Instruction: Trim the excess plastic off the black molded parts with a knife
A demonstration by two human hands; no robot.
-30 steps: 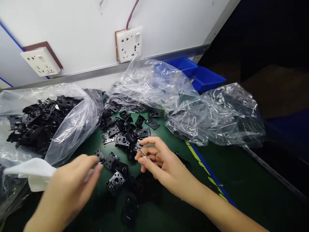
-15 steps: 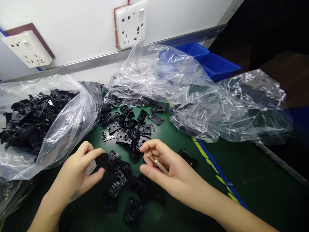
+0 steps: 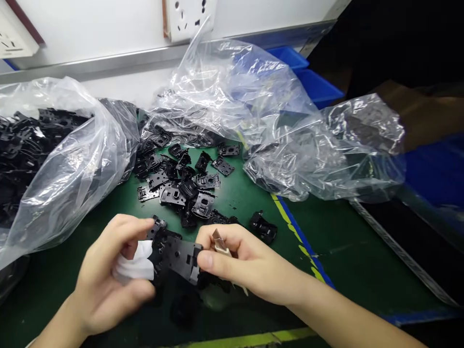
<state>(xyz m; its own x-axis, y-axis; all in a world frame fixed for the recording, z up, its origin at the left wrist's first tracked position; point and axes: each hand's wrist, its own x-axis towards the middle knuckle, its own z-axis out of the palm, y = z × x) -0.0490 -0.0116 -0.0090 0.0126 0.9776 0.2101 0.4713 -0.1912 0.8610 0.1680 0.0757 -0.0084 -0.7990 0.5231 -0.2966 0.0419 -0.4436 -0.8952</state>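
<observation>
Between the thumb and forefinger of my right hand (image 3: 235,256) is a flat black plastic part (image 3: 181,258) with holes and small slots. The same hand keeps a small knife (image 3: 220,244) with a pale handle in its curled fingers, its short blade pointing up. My left hand (image 3: 112,275) holds a folded white cloth (image 3: 136,263) against its palm. Its thumb and forefinger are spread apart, facing the black part but not touching it. Just beyond both hands lies a loose pile of similar black plastic parts (image 3: 174,193) on the green table mat (image 3: 239,203).
A clear plastic bag (image 3: 112,140) full of black parts stands at left. Another crumpled clear bag (image 3: 232,82) spreads across the back and right. Blue bins (image 3: 315,87) sit behind it, and a wall socket (image 3: 190,17) is above. Blue and yellow tape (image 3: 297,232) crosses the mat.
A dark part was at my left fingertips; now those fingers are apart, and my right hand grips a black part. The white cloth shows more. The view has tilted downward.
</observation>
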